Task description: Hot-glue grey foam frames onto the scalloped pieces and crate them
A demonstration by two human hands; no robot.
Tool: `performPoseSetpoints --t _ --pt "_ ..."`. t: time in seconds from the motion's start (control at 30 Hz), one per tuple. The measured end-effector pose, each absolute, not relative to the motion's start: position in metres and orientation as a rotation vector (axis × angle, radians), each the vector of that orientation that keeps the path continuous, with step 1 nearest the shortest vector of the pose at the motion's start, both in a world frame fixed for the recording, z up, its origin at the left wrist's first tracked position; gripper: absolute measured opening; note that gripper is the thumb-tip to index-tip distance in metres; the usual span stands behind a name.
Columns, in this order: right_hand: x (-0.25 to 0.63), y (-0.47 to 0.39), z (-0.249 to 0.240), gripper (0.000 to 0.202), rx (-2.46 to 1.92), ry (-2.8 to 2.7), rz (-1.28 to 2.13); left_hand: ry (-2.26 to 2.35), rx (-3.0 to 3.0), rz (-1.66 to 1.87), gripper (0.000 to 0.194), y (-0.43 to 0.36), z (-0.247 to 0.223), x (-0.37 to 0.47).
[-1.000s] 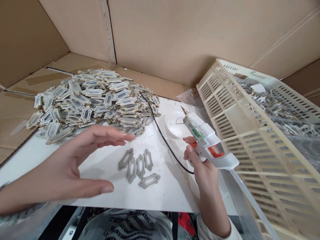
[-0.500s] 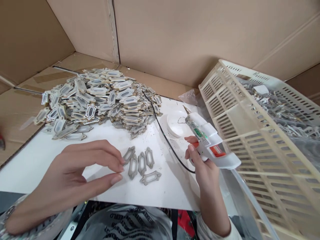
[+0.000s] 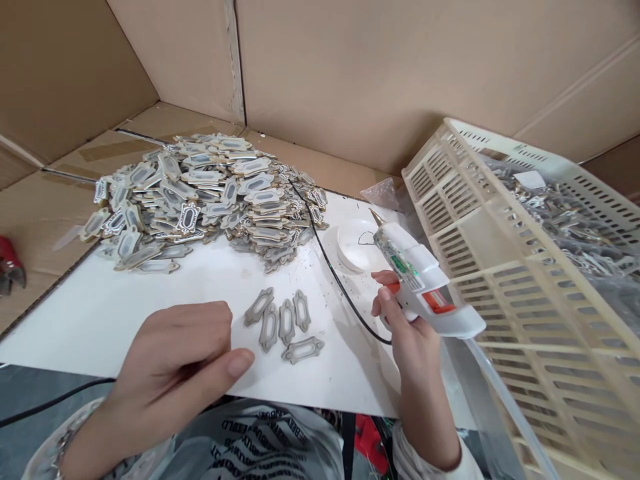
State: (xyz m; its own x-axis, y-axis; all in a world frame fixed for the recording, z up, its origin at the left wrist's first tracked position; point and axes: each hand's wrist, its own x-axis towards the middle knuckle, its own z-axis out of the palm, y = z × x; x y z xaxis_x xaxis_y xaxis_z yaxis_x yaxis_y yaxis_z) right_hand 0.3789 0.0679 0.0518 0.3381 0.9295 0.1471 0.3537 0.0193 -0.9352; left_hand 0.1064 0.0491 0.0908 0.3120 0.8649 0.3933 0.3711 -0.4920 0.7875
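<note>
My right hand [image 3: 410, 333] is wrapped round the handle of a white hot glue gun [image 3: 410, 267], its nozzle pointing up and left. A finger lies at the orange trigger, and a clear glue stick [image 3: 500, 393] trails from the rear. My left hand [image 3: 185, 367] is above the near edge of the white board, fingers curled in and thumb stretched out; nothing shows in it. Just right of it lie several small grey metal label frames [image 3: 287, 321], flat on the board. Behind them rises a large heap of similar frames [image 3: 215, 193], some with pale patterned faces.
A shallow white dish [image 3: 353, 250] sits behind the glue gun. A black cord [image 3: 330, 273] crosses the board. At right stands a cream plastic basket [image 3: 465, 227] of bagged metal parts. Red-handled cutters [image 3: 10, 263] lie far left. Cardboard walls [image 3: 340, 80] enclose the back.
My left hand has moved slightly right and down, its fingers curling from a loose open pinch. My right hand stays on the glue gun. The view has shifted a little to the left.
</note>
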Motion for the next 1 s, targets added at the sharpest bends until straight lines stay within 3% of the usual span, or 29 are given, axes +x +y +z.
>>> performPoseSetpoints --t 0.13,0.2,0.33,0.47,0.63,1.0 --pt "0.379 0.067 0.053 0.028 -1.526 -1.226 0.66 1.352 1.957 1.142 0.044 0.053 0.079 0.099" --pt "0.379 0.067 0.053 0.027 -1.523 -1.232 0.659 1.504 1.908 0.983 0.045 0.06 0.071 0.094" --pt "0.38 0.066 0.051 0.028 -1.514 -1.238 0.656 1.712 1.97 0.578 0.067 0.076 0.058 0.092" --pt "0.382 0.067 0.048 0.028 -1.435 -1.305 0.625 1.749 2.15 0.397 0.047 0.082 0.05 0.098" --pt "0.385 0.067 0.046 0.023 -1.391 -1.378 0.574 1.746 2.211 0.261 0.041 0.082 0.043 0.101" --pt "0.388 0.067 0.041 0.021 -1.299 -1.474 0.575 1.647 2.566 0.593 0.028 0.081 0.036 0.094"
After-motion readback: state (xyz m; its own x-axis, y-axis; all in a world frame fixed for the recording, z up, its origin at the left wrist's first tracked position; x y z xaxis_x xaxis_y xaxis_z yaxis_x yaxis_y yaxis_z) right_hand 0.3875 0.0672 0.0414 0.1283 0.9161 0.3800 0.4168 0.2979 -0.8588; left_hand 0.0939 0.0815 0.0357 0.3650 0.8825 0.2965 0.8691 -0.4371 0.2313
